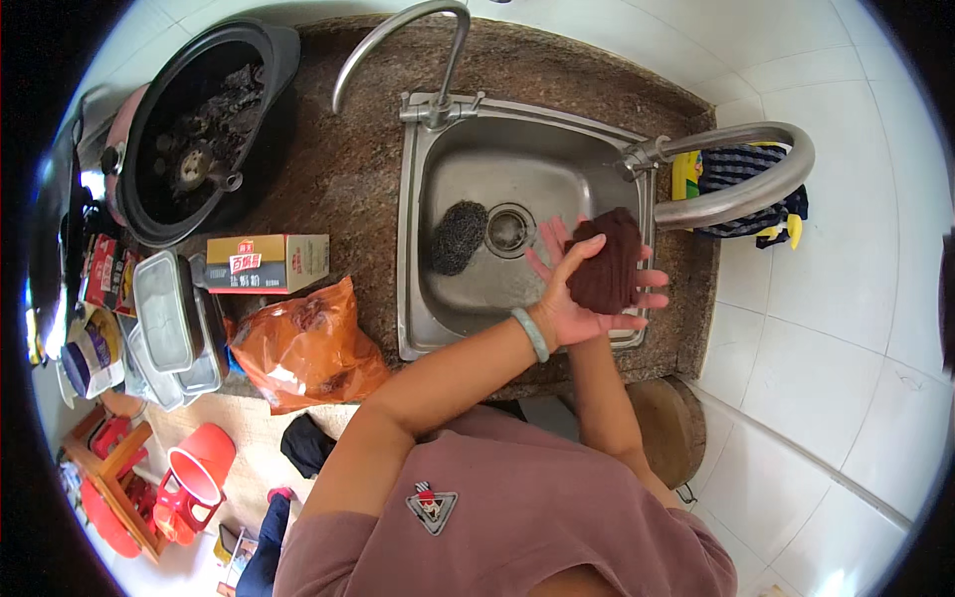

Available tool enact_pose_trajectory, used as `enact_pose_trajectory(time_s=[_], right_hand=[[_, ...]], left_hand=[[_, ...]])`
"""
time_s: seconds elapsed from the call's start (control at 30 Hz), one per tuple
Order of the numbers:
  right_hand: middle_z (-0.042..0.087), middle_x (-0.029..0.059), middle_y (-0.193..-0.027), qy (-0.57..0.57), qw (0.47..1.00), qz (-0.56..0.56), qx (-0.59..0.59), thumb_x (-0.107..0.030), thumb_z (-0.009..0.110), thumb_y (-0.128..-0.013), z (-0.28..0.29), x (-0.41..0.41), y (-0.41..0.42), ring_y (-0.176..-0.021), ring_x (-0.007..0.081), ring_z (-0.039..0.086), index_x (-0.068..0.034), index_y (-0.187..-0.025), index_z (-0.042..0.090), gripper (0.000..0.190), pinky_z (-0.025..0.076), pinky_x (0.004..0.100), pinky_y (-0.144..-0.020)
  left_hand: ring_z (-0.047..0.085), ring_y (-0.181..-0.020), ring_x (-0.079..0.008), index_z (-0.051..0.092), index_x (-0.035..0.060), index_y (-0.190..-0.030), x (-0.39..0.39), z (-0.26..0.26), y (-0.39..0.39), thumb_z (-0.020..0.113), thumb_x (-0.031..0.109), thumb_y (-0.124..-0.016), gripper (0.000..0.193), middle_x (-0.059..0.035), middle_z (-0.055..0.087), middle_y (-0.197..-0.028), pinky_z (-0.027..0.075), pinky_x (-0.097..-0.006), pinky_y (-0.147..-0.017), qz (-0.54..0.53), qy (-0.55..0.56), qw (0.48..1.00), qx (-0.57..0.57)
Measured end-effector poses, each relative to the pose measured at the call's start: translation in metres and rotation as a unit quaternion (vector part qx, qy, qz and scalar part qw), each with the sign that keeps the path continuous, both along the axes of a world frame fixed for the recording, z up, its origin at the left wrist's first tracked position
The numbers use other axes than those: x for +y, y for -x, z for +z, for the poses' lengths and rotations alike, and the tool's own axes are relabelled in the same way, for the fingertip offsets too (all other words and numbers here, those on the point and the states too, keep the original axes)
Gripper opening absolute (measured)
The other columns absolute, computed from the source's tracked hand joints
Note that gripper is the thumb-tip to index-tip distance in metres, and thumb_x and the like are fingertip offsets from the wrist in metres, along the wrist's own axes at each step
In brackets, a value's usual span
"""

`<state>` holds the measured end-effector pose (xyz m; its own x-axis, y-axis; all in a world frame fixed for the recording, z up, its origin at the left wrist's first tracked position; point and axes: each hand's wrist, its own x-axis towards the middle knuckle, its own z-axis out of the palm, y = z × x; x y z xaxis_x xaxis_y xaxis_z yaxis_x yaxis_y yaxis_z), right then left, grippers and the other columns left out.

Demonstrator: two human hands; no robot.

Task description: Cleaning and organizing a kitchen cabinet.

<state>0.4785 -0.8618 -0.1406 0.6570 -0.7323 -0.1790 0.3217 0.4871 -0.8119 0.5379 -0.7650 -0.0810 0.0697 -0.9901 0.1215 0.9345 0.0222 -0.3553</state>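
Observation:
A bunched dark brown cloth (pixel 608 261) lies on the upturned palm of my left hand (pixel 571 302), above the right side of the steel sink (pixel 485 332). My left thumb presses on the cloth and the other fingers extend to the right beneath it. Behind it is my right hand (pixel 550 242), mostly hidden by the left hand and the cloth; its spread fingertips show at the upper left. A dark wire scouring pad (pixel 459 237) rests in the basin, left of the drain strainer (pixel 510 230).
Two curved metal faucets (pixel 451 56) (pixel 746 209) rise at the sink. On the granite counter, left, are a cardboard box (pixel 250 263), an orange plastic bag (pixel 310 347), lidded containers (pixel 164 310) and a large black pan (pixel 201 142). A checked cloth (pixel 735 183) is at right.

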Motion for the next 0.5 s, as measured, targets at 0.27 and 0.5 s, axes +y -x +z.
enact_pose_trajectory(time_s=[0.27,0.5], right_hand=[[0.053,0.0136,-0.100,-0.339,0.907,0.103,-0.229,-0.014,0.051,-0.090,0.034,0.007,-0.026,-0.088,0.0207,0.055,-0.004,-0.107,0.051,0.020,0.050,0.0311,-0.067],[0.055,0.0121,-0.084,-0.097,0.975,0.171,0.105,-0.002,0.051,-0.079,0.032,-0.006,-0.036,-0.062,0.0169,0.052,-0.006,-0.092,0.049,0.014,0.046,0.0283,-0.052]], left_hand=[[0.060,-0.083,-0.0243,0.046,0.0055,-0.121,0.029,-0.016,0.022,0.053,0.048,-0.086,0.055,-0.0125,0.058,-0.100,0.049,-0.0329,-0.056,-0.053,-0.117,0.990,-0.052],[0.053,-0.060,-0.0123,0.052,0.0068,-0.105,0.033,-0.028,-0.019,0.061,0.047,-0.080,0.048,-0.0045,0.057,-0.077,0.037,-0.0260,-0.039,-0.159,-0.305,0.851,-0.397]])
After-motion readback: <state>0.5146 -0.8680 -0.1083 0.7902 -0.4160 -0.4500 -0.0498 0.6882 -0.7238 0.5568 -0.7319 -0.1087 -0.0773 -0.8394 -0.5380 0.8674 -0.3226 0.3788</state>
